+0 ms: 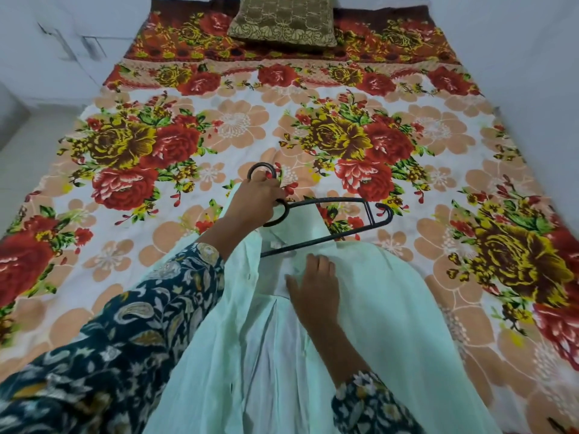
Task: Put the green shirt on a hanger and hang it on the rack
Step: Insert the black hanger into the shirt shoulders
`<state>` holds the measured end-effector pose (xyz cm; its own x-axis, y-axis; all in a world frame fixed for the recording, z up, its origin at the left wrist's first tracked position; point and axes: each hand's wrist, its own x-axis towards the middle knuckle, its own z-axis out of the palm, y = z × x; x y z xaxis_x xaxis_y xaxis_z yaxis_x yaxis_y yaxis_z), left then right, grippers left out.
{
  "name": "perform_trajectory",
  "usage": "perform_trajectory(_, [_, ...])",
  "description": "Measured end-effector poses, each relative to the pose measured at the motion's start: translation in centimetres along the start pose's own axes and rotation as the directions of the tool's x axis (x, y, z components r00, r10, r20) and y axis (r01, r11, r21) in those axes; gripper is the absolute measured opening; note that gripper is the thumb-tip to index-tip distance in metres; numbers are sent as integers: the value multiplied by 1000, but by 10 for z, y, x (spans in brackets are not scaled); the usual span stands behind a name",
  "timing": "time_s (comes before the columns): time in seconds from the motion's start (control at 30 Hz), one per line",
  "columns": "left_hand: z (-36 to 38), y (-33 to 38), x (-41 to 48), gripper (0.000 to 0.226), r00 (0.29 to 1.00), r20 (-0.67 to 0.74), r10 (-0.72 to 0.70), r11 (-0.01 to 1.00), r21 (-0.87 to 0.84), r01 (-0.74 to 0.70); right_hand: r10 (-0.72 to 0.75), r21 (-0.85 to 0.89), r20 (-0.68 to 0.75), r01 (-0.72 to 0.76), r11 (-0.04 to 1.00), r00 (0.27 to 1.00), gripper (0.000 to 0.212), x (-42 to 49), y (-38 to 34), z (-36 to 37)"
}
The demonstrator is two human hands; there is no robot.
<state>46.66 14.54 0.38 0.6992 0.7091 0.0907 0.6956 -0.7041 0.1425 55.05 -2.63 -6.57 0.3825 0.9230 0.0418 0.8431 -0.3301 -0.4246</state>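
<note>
My left hand (pixel 255 198) is clenched around the neck of the black hanger (pixel 344 220), just under its hook. The green shirt (pixel 360 308) lies across the bed (pixel 219 120) in front of me. My right hand (pixel 315 286) rests flat and open on the cloth near the collar, gripping nothing. One hanger arm sits in the neck opening, I think; I should hold the cloth taut and slide that arm into the shoulder.
</note>
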Motion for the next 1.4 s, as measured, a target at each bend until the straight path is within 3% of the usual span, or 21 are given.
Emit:
perform_trajectory(0.07, [2, -5, -5, 26, 998, -46, 54, 998, 13, -53, 73, -104, 42, -68, 992, 996, 43, 22, -2, 1])
perform_trajectory(0.13, [3, -9, -9, 24, 992, -67, 104, 994, 53, -100, 218, -11, 56, -218, 976, 974, 28, 42, 7, -7])
perform_trajectory(0.23, [0, -13, -13, 21, 985, -93, 143, 987, 86, -135, 523, 388, 73, -507, 770, 849, 26, 60, 34, -34])
perform_trajectory(0.3, [-2, -12, -16, 20, 977, -105, 183, 977, 129, -169, 620, 577, 66, -537, 616, 782, 21, 69, 56, -56])
perform_trajectory(0.43, [-2, -5, -20, 20, 959, 33, 281, 921, 271, -279, 556, 684, 69, -445, 578, 828, 31, 74, 80, -86])
perform_trajectory(0.57, [3, -4, -21, 23, 953, 136, 269, 882, 364, -301, 482, 636, 40, -394, 663, 875, 31, 78, 88, -99])
perform_trajectory(0.73, [26, 7, -21, 26, 963, 160, 217, 881, 392, -264, 327, 553, 67, -308, 774, 943, 28, 83, 62, -99])
perform_trajectory(0.8, [30, 18, -21, 20, 970, 132, 205, 889, 389, -241, 290, 561, 105, -298, 773, 951, 32, 83, 46, -97])
perform_trajectory(0.87, [33, 23, -20, 10, 987, 111, 118, 926, 346, -150, 286, 648, 211, -352, 676, 935, 28, 83, 35, -93])
perform_trajectory(0.93, [38, 21, -19, 24, 987, 154, -42, 965, 262, 1, 238, 699, 375, -442, 562, 896, 18, 81, 23, -92])
perform_trajectory(1.0, [41, 19, -23, 34, 979, 138, -153, 981, 142, 133, 172, 643, 526, -522, 560, 833, 17, 80, 13, -87])
perform_trajectory(1.07, [45, 15, -30, 41, 962, -29, -272, 961, -50, 271, 196, 606, 547, -546, 578, 814, 22, 81, 12, -77])
perform_trajectory(1.17, [44, 4, -44, 39, 801, -91, -591, 788, -277, 550, 255, 538, 418, -464, 704, 872, 22, 87, 17, -63])
perform_trajectory(1.27, [41, -13, -52, 42, 592, 102, -800, 531, -341, 776, 122, 522, 540, -445, 727, 833, 32, 90, 10, -58])
perform_trajectory(1.33, [42, -25, -57, 36, 554, 187, -811, 481, -326, 814, -38, 552, 649, -436, 711, 760, 45, 90, 1, -55])
perform_trajectory(1.4, [45, -35, -61, 31, 602, 235, -763, 542, -273, 795, -53, 640, 616, -461, 615, 786, 42, 94, -3, -48])
